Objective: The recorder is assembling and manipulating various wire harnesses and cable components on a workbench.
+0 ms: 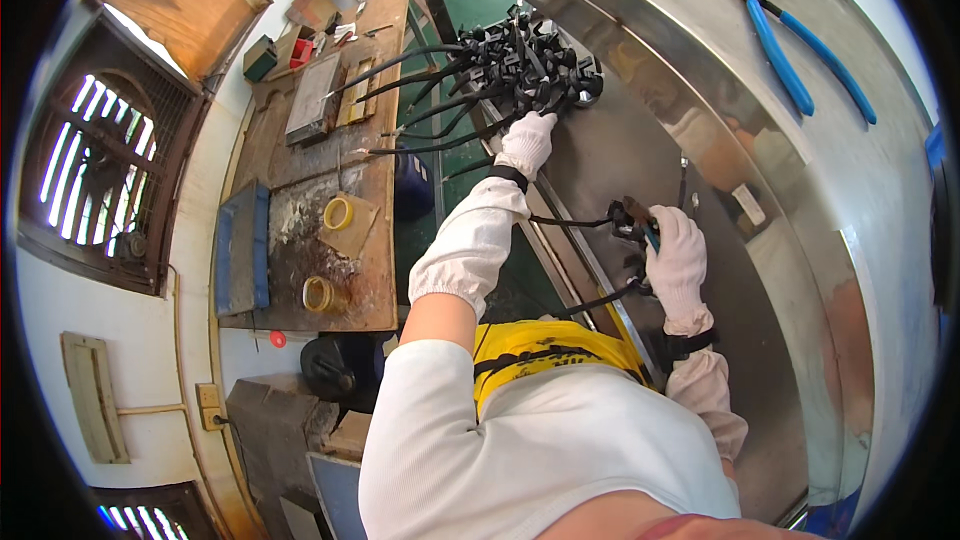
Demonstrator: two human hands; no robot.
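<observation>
My left hand [527,145], in a white glove, reaches to the near edge of a heap of black cables with moulded ends [530,60]. Its fingers are curled against the heap, and what they grip is hidden. The cables' long tails hang out leftward over the table's edge. Closer to me, my right hand [678,255], also gloved, is closed around small pliers [652,236] with a blue-green handle and brownish jaws. Those jaws are beside the black end of a separate cable [622,220] on the metal table. Another black cable [605,298] lies just below it.
The steel table [740,340] has a raised rim on my right; large blue-handled cutters [790,50] lie beyond it. A pale small block [748,205] sits along that rim. Leftward stands a worn wooden bench [370,270] with yellow tape rolls [338,213] and a blue tray [243,250].
</observation>
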